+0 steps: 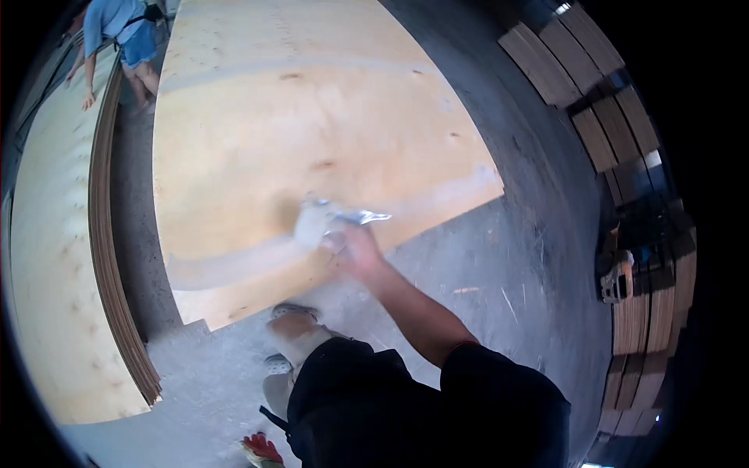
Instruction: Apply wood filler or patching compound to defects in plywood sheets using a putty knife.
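Note:
My bare right hand (pixel 355 246) reaches over the near part of a large pale plywood sheet (pixel 257 148). Its fingers are closed on a scraper-like tool (pixel 365 217) with a shiny metal part. Against the tool is a whitish, blocky piece (pixel 314 224); motion blur hides whether the two are joined. Pale greyish bands cross the plywood beside the hand and farther up. At the lower edge, near my leg, hangs my left hand (pixel 262 449) in a red and whitish glove. Its fingers are partly in sight, loosely apart, and nothing shows in them.
On the left stands a long stack of plywood sheets (pixel 58 234), with a person (pixel 125 35) resting a hand on its far end. Several brown board stacks (pixel 644 320) line the right side, an orange and grey tool (pixel 616 279) among them. Grey concrete floor (pixel 499 273) lies between.

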`<state>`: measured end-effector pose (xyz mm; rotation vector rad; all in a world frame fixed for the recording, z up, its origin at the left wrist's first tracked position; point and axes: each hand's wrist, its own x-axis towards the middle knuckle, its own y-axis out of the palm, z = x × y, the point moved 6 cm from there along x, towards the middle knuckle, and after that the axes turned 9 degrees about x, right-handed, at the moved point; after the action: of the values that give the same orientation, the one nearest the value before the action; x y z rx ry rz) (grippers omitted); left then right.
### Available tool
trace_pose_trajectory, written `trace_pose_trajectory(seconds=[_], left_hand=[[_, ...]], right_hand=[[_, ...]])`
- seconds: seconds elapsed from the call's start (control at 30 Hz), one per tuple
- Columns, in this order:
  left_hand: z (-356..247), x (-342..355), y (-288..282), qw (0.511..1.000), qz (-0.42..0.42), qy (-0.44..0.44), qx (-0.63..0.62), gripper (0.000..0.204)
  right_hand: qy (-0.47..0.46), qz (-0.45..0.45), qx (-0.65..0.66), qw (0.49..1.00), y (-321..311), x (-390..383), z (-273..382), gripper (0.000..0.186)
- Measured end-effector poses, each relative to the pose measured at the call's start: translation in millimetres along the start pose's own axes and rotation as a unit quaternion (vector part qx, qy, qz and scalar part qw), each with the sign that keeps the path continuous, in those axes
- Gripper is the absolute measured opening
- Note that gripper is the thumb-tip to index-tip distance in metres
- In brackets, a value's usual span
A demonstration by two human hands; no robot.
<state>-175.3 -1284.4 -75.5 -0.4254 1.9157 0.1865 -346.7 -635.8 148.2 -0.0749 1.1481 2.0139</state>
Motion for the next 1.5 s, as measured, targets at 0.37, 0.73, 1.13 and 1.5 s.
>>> trace_pose_trajectory(seconds=[0.37, 0.73, 1.13, 1.5], left_hand=[[-184.7, -14.1, -39.2, 0.983, 0.028, 0.095, 0.152, 0.076], [-306.6, -92.3, -7.0, 0.977, -0.033, 0.090, 0.191, 0.079], [-414.5, -144.8, 19.9, 0.980, -0.076, 0.170, -0.074, 0.037], [-483.2, -83.9, -129.9, 0.963, -0.079, 0.223, -0.129, 0.044]], right_hand=[[-0.317, -0.204, 0.044, 0.925, -93.9, 20.7, 70.1, 0.021], [-0.100, -0.188, -0.742, 0.636, -44.8, 103.5, 153.1, 0.032], [0.310, 0.336, 0.022, 0.889, 427.6, 18.6, -188.3, 0.044], [0.360, 0.340, -0.059, 0.867, 512.7, -102.5, -452.8, 0.030]])
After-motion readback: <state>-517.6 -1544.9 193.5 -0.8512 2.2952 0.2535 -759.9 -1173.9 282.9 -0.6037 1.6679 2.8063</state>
